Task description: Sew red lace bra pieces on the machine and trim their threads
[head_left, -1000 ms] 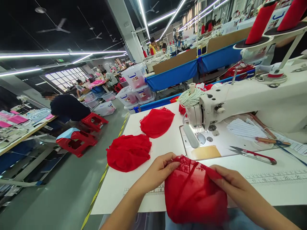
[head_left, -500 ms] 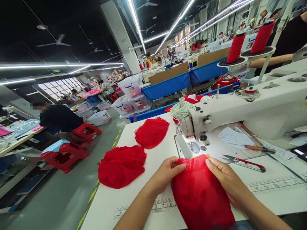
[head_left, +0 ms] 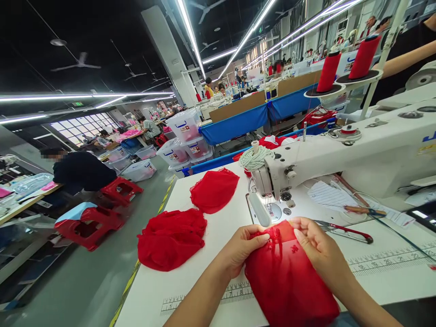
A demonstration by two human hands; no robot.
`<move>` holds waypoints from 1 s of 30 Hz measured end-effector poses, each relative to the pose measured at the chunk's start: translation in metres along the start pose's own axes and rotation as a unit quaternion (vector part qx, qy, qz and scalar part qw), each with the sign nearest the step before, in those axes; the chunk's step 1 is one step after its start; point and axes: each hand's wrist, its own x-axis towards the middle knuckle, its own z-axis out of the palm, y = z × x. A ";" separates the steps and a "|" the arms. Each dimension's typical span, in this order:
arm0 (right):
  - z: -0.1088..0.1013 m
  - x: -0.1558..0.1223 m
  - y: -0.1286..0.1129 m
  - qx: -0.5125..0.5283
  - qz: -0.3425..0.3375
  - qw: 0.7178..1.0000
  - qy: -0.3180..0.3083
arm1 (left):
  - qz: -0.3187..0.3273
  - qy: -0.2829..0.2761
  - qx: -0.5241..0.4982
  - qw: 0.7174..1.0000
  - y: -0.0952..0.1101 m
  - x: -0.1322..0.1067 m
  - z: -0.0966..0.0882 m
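Both hands pinch the top edge of a sheer red fabric piece (head_left: 289, 281) that hangs over the table's front edge. My left hand (head_left: 243, 247) grips its upper left corner, where lace-like trim gathers under the thumb. At the upper right corner, my right hand (head_left: 315, 240) pinches the edge between thumb and fingers. Just beyond the fabric stands the white sewing machine (head_left: 316, 154), its lit needle area close to the fingertips. Red-handled thread snips (head_left: 350, 230) lie right of my right hand. Two more red fabric pieces, a nearer one (head_left: 172, 238) and a farther one (head_left: 214, 190), rest to the left.
Printed rulers run along the white table (head_left: 153, 286). Paper slips (head_left: 330, 196) and a wooden-handled tool (head_left: 364, 210) lie under the machine arm. Red thread cones (head_left: 329, 72) stand behind it. Beyond are stacked plastic boxes (head_left: 185, 125), red stools (head_left: 88, 225) and people at other tables.
My right hand's fingers have curled further over the fabric's top edge. The fabric has shifted slightly, and more of its trim and a small motif now show. The camera view moved a little.
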 end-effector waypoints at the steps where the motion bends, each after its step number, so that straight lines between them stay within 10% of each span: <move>1: 0.000 0.000 -0.001 -0.043 -0.046 0.998 0.024 | 0.006 0.001 0.004 1.000 -0.001 -0.001 0.001; 5: 0.004 0.003 -0.012 -0.095 -0.147 0.984 -0.022 | 0.031 -0.012 0.031 0.999 -0.001 -0.002 0.008; 16: 0.005 -0.001 -0.010 -0.092 -0.161 0.979 -0.082 | 0.018 0.023 -0.045 0.999 -0.010 0.004 0.012; 20: -0.026 -0.004 -0.001 -0.156 -0.202 0.963 -0.080 | 0.011 0.049 -0.052 0.997 -0.014 0.007 0.011; 24: -0.077 0.004 0.028 -0.351 -0.249 0.898 0.094 | 0.011 0.051 -0.053 0.997 -0.017 0.009 0.010; 30: -0.119 0.014 0.060 -0.434 -0.219 0.873 0.048 | 0.030 0.047 -0.052 0.997 -0.020 0.011 0.009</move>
